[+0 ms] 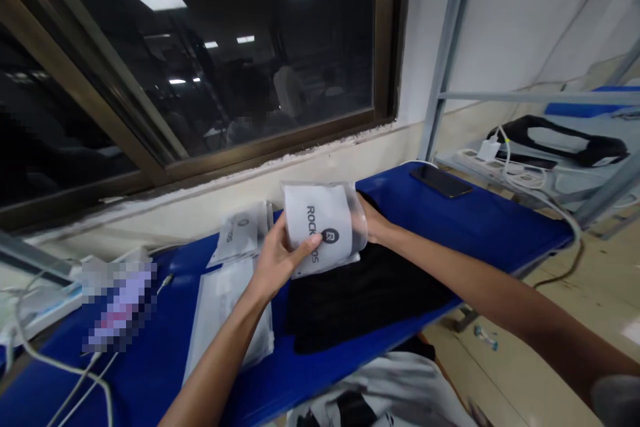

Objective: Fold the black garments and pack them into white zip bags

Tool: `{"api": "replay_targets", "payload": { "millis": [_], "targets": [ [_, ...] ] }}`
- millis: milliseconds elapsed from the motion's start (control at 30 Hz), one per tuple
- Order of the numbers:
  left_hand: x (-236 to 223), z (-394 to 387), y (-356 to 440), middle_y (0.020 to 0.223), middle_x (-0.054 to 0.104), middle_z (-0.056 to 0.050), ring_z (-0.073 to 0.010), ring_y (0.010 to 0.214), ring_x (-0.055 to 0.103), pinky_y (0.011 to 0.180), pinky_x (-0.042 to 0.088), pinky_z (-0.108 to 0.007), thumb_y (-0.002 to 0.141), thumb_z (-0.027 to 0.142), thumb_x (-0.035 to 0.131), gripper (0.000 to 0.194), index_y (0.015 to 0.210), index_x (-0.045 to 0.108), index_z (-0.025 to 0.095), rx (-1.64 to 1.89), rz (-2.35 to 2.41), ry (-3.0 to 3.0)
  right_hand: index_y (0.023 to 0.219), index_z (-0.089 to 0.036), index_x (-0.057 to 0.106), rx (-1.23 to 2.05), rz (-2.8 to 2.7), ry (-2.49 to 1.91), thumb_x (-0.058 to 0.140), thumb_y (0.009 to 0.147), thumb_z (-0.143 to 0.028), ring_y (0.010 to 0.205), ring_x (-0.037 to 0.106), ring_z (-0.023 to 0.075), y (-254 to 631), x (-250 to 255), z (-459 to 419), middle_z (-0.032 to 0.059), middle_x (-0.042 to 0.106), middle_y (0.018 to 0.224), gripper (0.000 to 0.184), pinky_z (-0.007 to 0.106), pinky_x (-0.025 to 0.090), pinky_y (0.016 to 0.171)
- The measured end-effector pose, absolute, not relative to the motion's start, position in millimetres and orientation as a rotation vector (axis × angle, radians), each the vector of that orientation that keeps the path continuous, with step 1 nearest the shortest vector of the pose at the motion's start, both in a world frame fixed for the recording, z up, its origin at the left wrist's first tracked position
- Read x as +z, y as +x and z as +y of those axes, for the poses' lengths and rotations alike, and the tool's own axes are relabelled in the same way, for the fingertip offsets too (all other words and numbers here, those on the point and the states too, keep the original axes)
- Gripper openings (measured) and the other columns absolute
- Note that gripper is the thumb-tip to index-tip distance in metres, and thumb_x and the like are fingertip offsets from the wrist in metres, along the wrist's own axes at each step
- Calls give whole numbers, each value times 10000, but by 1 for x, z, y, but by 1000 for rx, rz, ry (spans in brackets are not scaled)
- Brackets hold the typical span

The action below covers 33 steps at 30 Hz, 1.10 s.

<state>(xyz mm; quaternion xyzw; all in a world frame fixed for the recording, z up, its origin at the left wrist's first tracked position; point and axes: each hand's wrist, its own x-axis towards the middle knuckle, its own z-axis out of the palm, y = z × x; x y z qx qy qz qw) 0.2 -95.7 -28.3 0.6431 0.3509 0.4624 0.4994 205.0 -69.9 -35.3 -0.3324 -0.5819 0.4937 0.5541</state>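
Observation:
A clear plastic packaging bag [323, 213] with a white printed panel and a round black logo is held up in front of me, its lettering turned sideways. My left hand [280, 253] grips its left side, the thumb pressed across the front. On the right edge my right hand [371, 219] is closed on the bag; its fingers are partly hidden by the plastic, and I cannot tell whether they are inside or behind it. Below the bag lies a folded black cloth [360, 300]. Left of it are a stack of similar printed bags [239, 233] and a flat translucent bag [220, 300].
A blue-covered table [500, 227] runs along the window wall. A black phone [440, 181] lies toward its right end. Blurred purple object [125, 307] and white cables [70, 367] are at left. A metal rack [445, 53] with a charger [489, 149] stands at right.

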Motion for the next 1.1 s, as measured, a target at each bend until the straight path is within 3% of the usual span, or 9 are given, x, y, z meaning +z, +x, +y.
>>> {"api": "replay_targets", "payload": {
  "millis": [100,267,400,500,800,967,1100],
  "targets": [
    [-40,-101,12,1136,746,-98,-255,1035,708,867,594,-335,687,303,909,617,1212,614,170,1061,868,1487,1100,-203,706,962,-1491,-840,722,822,-492,1098,670,301,202,-31,-73,73,741,1081,402,438,561,952],
    [-41,-96,12,1107,765,-106,-239,991,726,869,589,-316,652,270,930,560,1130,670,138,1063,858,1284,1199,-210,666,904,-1929,-657,833,753,-399,1206,618,292,221,-6,-79,81,694,1208,513,443,497,1061],
    [-37,-100,13,1095,775,-82,-221,974,735,870,583,-297,651,233,928,546,1134,684,160,1107,785,1193,1199,-186,669,897,-1831,-715,752,847,-336,1107,667,264,232,5,-86,75,706,1178,392,408,545,978],
    [-40,-106,16,1038,784,-72,-213,921,737,826,591,-289,613,199,944,518,1070,704,152,1054,786,1161,1146,-180,698,841,-1938,-688,754,840,-312,1109,666,269,227,-1,-87,67,722,1138,337,396,542,979],
    [-33,-100,6,910,787,-84,-201,784,736,747,606,-285,578,183,951,397,910,747,110,1017,844,1029,1165,-166,709,1122,-1835,-703,809,803,-395,1010,721,252,227,6,-94,92,750,1103,439,422,590,937],
    [-25,-91,-3,921,784,-33,-170,792,730,778,599,-267,592,192,926,393,934,736,152,1316,814,812,1158,-176,708,948,-1413,-815,735,860,-511,958,727,229,236,9,-94,109,749,1085,449,362,635,792],
    [-26,-88,-2,963,772,-12,-150,852,718,825,573,-243,650,186,881,350,961,720,169,1425,668,732,1036,-179,735,1056,-1653,-837,802,796,-472,898,709,211,223,-9,-86,66,747,1002,385,304,590,743]
  ]
}}
